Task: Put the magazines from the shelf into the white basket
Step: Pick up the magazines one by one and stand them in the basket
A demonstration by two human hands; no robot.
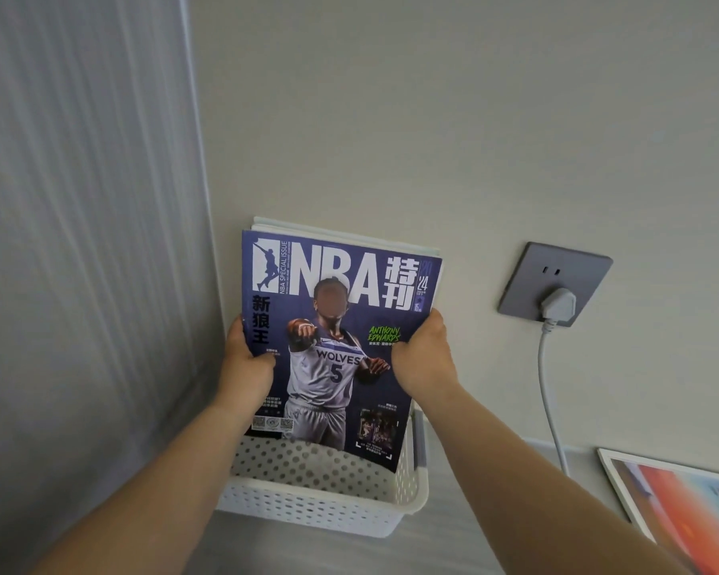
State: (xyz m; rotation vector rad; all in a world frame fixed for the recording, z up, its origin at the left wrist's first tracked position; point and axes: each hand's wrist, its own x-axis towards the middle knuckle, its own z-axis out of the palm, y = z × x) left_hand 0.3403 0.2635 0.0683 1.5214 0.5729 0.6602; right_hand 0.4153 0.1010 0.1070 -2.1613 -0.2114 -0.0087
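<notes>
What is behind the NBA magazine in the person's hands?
Pale edges of other magazines peek above the NBA magazine, which the left hand and right hand grip. Their covers and count are hidden.

- A pale grey curtain (79,242) hangs at the left.
- A dark grey socket plate (551,269) sits on the beige wall (432,118).
- A white plug (558,304) is in the socket; its cable (546,388) runs downward.
- A white-framed picture (681,504) in orange and blue lies at the lower right.
</notes>
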